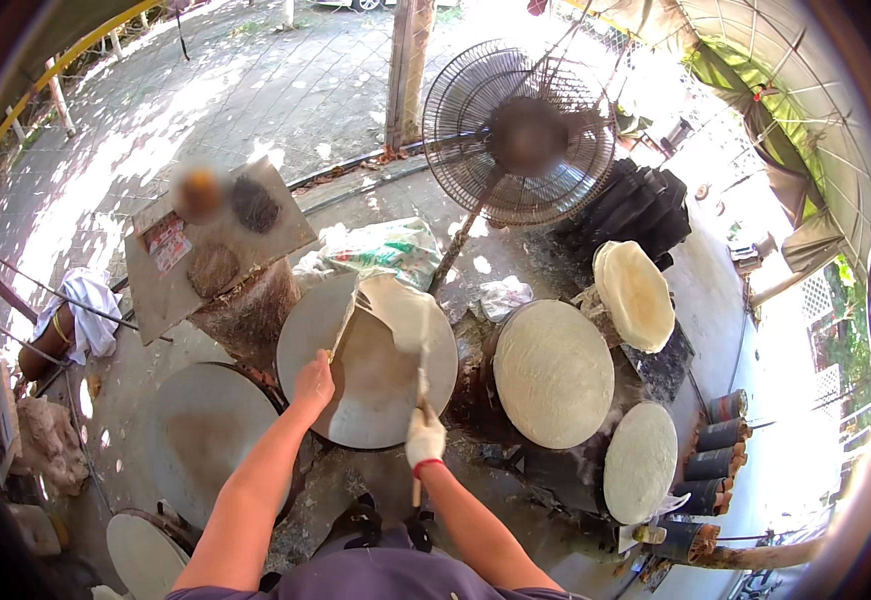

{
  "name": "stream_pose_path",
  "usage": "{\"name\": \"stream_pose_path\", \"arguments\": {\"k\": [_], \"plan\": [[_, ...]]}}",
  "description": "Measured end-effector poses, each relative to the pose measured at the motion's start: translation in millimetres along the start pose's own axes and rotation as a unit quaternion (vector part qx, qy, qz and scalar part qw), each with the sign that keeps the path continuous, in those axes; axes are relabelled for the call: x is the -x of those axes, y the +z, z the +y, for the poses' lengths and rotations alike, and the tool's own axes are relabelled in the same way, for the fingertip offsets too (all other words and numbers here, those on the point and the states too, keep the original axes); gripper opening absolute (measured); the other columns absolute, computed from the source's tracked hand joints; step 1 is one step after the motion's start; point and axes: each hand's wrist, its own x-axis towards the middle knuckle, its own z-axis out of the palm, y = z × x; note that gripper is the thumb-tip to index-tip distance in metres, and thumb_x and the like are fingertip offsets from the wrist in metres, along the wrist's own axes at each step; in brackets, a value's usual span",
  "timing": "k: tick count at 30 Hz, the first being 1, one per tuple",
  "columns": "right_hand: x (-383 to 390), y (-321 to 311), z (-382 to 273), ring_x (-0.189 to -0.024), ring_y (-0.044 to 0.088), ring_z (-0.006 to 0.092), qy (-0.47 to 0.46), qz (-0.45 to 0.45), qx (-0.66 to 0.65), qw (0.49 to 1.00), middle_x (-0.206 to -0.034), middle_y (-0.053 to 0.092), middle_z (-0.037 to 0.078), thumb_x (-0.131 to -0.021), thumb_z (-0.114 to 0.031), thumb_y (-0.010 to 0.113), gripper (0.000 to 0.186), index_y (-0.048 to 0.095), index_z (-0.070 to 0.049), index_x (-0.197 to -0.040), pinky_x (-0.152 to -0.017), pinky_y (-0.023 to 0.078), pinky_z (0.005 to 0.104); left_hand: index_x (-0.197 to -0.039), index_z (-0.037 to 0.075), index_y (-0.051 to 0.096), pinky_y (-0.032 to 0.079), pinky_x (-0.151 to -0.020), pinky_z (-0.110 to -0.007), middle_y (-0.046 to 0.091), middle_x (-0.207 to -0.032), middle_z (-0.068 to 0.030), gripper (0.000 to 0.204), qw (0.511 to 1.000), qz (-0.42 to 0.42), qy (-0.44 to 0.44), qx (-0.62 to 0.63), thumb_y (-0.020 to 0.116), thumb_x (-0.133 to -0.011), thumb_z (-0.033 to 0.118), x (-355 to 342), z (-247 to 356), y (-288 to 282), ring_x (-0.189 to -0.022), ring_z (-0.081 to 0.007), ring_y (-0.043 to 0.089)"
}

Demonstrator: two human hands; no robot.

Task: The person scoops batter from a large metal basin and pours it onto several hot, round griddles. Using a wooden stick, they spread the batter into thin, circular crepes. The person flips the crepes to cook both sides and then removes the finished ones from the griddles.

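A grey round griddle [300,320] lies in front of me, with a brownish patch in its middle. A thin cream flatbread [395,302] is partly lifted off its far side. My bare left hand [315,382] is closed on the end of a narrow pale strip, which looks like the flatbread's pulled edge. My right hand [424,437], in a white glove with a red cuff, grips a wooden-handled scraper [422,385]. The scraper's upper end is blurred by motion at the flatbread's right edge.
Another grey griddle [200,430] stands at left. To the right are two batter-covered griddles [553,373] [640,462] and a stack of flatbreads [637,300]. A large fan [520,135] stands behind. A board-topped stand [160,290] is at far left, and several dark cylinders [715,435] line the right.
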Motion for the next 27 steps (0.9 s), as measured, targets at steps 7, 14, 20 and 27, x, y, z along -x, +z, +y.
{"name": "stream_pose_path", "arguments": {"k": [7,14,20,27], "plan": [[-26,5,7,-0.062,0.055,0.0094,-0.039,-0.022,-0.235,0.971,-0.08,0.063,0.002,-0.089,-0.018,0.053,0.034,0.059,-0.005,-0.12,-0.055,0.045,0.0239,-0.107,0.001,0.044,0.049,-0.07,-0.048,0.061,-0.088,-0.0242,0.021,0.999,0.006,-0.024,-0.046,0.048,-0.089,0.011,6,-25,-27,-0.082,-0.0405,0.061],[-29,12,-44,-0.05,0.044,0.0039,0.095,-0.179,-0.144,0.969,-0.067,0.057,-0.003,-0.089,-0.02,0.054,0.033,0.061,-0.01,-0.12,-0.045,0.035,0.019,-0.117,0.007,0.047,0.048,-0.074,-0.046,0.052,-0.107,-0.0222,0.032,0.992,-0.012,-0.101,-0.069,0.052,-0.085,0.01,37,-42,-57,-0.092,-0.0386,0.058],[-28,46,-21,-0.078,0.06,0.0121,-0.039,-0.099,-0.011,0.994,-0.091,0.067,0.013,-0.088,-0.018,0.052,0.038,0.057,0.0,-0.121,-0.073,0.048,0.0248,-0.137,0.018,0.041,0.047,-0.072,-0.044,0.045,-0.099,-0.0168,0.064,0.99,0.036,-0.047,-0.125,0.056,-0.077,0.003,70,-75,-66,-0.085,-0.0356,0.055],[-59,8,21,-0.046,0.041,0.0041,0.064,-0.043,-0.198,0.977,-0.066,0.055,-0.004,-0.087,-0.021,0.057,0.033,0.063,-0.011,-0.118,-0.041,0.033,0.0216,-0.129,0.019,0.05,0.048,-0.073,-0.042,0.046,-0.094,-0.0143,0.058,0.995,0.033,-0.037,-0.085,0.053,-0.074,0.001,119,-85,-97,-0.087,-0.0331,0.055]]}}
